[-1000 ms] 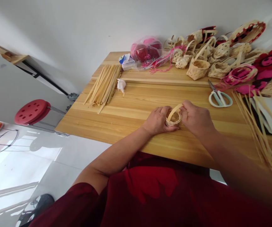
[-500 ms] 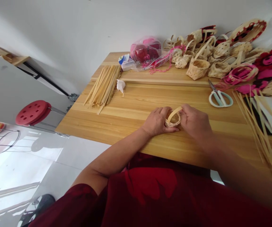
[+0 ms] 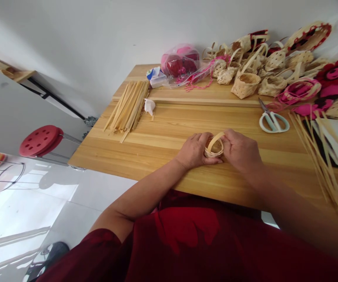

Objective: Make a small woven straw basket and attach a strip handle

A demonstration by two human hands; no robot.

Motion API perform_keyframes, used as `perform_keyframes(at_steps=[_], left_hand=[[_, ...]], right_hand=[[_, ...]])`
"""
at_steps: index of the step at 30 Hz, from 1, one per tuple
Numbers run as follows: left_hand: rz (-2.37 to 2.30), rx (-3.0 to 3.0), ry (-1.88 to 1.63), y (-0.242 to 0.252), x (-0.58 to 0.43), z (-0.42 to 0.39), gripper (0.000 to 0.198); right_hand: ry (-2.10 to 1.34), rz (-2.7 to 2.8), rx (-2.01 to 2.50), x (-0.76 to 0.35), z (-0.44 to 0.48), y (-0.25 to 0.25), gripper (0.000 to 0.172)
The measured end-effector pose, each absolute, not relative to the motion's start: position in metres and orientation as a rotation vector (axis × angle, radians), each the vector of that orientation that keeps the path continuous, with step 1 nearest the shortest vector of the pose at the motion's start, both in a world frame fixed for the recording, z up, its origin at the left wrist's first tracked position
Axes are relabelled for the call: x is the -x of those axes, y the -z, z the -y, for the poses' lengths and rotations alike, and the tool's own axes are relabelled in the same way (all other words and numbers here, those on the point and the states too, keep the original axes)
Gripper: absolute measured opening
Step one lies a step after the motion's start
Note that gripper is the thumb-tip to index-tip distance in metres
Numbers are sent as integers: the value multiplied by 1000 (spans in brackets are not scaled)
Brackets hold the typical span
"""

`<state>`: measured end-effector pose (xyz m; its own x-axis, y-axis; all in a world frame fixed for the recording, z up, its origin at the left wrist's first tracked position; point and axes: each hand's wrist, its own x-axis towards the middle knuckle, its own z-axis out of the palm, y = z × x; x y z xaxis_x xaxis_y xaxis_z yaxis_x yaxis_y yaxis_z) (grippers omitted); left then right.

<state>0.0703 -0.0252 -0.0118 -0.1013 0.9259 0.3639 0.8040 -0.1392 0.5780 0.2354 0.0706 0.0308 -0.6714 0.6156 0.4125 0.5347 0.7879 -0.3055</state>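
A small woven basket of pale strips stands on the wooden table in front of me. My left hand wraps round its left side, with the thumb along the near edge and the fingers at the far edge. Over the basket's opening arches a flat pale strip, like a handle. The fingers of my right hand pinch this strip's right end at the basket's rim. My right fingertips are partly hidden behind the hand.
Scissors with pale handles lie to the right, near loose thin strips. A bundle of flat strips lies at the left beside a crumpled white tissue. Several finished baskets and a plastic bag line the back. A red stool stands left.
The strip's arch stands slightly more upright over the basket, and my right hand has shifted a little to the left with it. My left hand keeps its hold.
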Motion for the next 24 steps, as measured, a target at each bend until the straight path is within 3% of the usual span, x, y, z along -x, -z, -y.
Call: perform_keyframes(at_steps=[6,11,14,24], left_hand=[[-1893,-1970,-1102,8,-67,29,97],[-1754,-1957,-1297,14,-65,29,115],[-1647,-1991,-1379,19,-62,27,113],[-1515,-1795,-1536,27,-51,26,113]], right_hand=[[-483,2358,806,-244,-76,-24,19],[-807,2235,911,-261,-72,-14,32],[-935,2198,930,-270,-68,-11,33],[-989,2253,852,-278,-60,-8,36]])
